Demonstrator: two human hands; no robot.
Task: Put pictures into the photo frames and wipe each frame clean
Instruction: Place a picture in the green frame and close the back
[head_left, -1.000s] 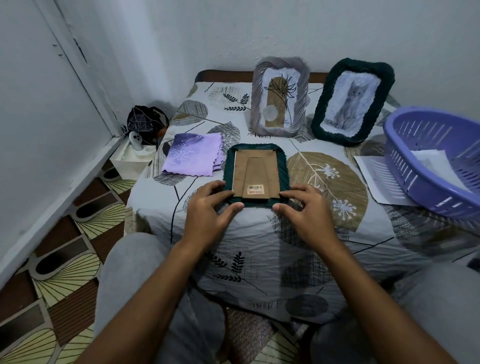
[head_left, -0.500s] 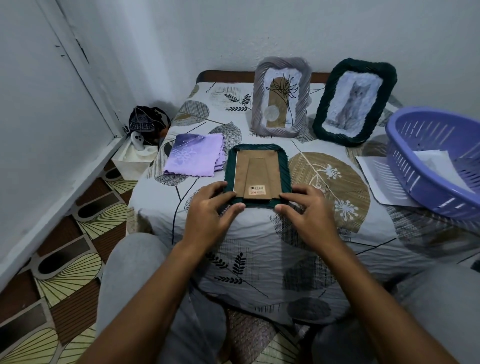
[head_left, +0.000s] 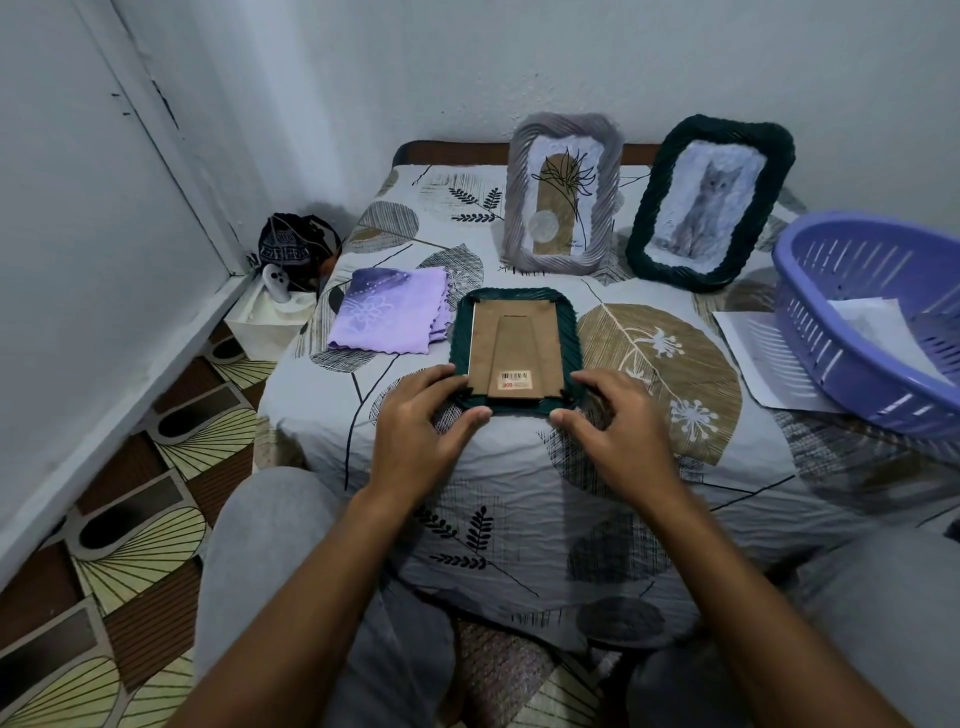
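A dark green woven photo frame (head_left: 570, 332) lies face down on the bed, its brown cardboard back (head_left: 511, 348) with a barcode sticker facing up. My left hand (head_left: 421, 431) pinches the frame's near left corner, fingers on top and thumb at the near edge. My right hand (head_left: 618, 426) grips the near right corner the same way. A folded purple cloth (head_left: 389, 312) lies just left of the frame. Against the back wall stand a grey frame (head_left: 517, 208) with a plant picture and a dark green frame (head_left: 653, 208) with a cat picture.
A purple plastic basket (head_left: 852, 364) with a paper (head_left: 872, 322) inside sits at the right, partly on a printed sheet (head_left: 753, 348). Off the bed's left edge, in the corner, stand a white box (head_left: 265, 327) and a dark bag (head_left: 296, 244). My knees are below the bed's near edge.
Both hands stay at the face-down frame's near corners; the frame has not visibly moved. Only the view has shifted slightly.
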